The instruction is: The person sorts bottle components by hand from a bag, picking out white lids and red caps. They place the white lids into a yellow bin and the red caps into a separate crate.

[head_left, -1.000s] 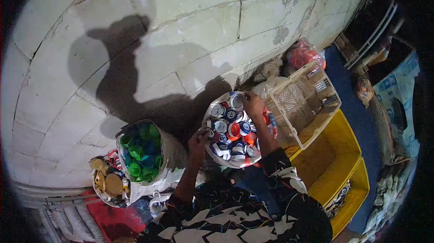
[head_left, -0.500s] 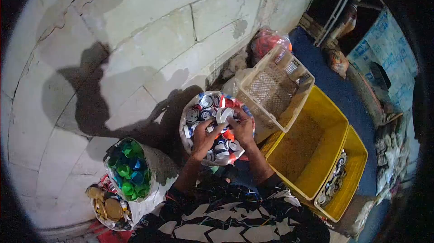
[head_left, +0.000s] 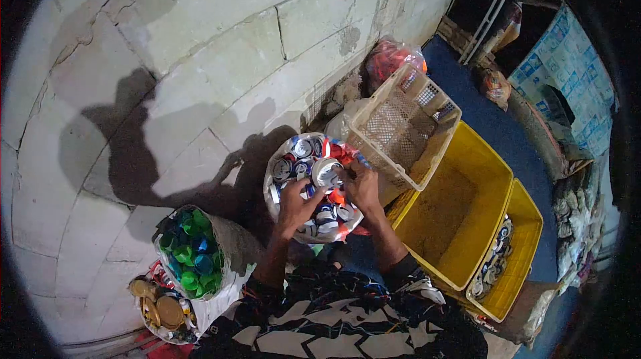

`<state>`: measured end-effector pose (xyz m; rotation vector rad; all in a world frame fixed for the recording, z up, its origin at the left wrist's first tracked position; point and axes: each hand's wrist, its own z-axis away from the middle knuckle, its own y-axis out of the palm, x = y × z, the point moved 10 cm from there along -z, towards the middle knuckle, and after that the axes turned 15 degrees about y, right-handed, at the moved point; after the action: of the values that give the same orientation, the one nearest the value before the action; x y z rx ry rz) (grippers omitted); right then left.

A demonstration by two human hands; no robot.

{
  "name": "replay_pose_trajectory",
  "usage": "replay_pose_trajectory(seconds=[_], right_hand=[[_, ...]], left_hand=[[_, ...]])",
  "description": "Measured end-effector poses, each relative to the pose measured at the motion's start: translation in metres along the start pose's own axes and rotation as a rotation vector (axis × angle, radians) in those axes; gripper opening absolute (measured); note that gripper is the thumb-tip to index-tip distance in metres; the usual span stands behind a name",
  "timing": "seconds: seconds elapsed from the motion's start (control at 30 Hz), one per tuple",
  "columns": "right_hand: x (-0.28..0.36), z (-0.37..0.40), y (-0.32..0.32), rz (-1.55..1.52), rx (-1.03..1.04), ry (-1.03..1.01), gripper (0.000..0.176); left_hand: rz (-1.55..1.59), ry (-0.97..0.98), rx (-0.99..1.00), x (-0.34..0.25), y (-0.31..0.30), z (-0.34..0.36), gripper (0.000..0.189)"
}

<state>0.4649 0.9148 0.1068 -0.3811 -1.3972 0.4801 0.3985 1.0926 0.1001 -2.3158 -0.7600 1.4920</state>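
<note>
A round white lid (head_left: 326, 173) is held over a sack (head_left: 272, 207) filled with white, blue and red lids. My right hand (head_left: 360, 189) grips the lid at its right side, fingertips at its inner face. At its lower left edge is my left hand (head_left: 297, 205), thumb against the rim and fingers bent over the pile. The lid's hollow side faces up toward the camera. Loose lids (head_left: 327, 217) lie below and around both hands.
Left stands a sack of green and blue caps (head_left: 193, 252), beside a bag with brown lids (head_left: 168, 311). Right are a white crate (head_left: 400, 125), a yellow bin (head_left: 444, 205) and a smaller yellow bin (head_left: 524, 245) holding lids. A block wall (head_left: 220, 45) rises behind.
The white lid has turned from edge-on to show its round hollow side. My hands have shifted slightly with it, and the camera view has moved a little.
</note>
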Motion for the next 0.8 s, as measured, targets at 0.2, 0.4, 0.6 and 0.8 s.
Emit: replay_pose_trajectory(seconds=[0.2, 0.4, 0.6, 0.8], right_hand=[[-0.010, -0.009, 0.000, -0.277, 0.041, -0.101, 0.022], [-0.039, -0.015, -0.005, -0.614, 0.069, 0.116, 0.022], [-0.058, -0.011, -0.007, -0.785, 0.103, 0.179, 0.022], [-0.105, 0.014, -0.045, -0.620, -0.088, 0.304, 0.021]], left_hand=[[0.163, -0.012, -0.029, 0.016, -0.011, 0.003, 0.034], [0.398, -0.296, -0.135, 0.042, -0.008, 0.016, 0.034], [0.734, -0.462, -0.169, 0.060, 0.008, 0.021, 0.027], [1.120, -0.508, -0.044, 0.063, 0.065, 0.018, 0.027]])
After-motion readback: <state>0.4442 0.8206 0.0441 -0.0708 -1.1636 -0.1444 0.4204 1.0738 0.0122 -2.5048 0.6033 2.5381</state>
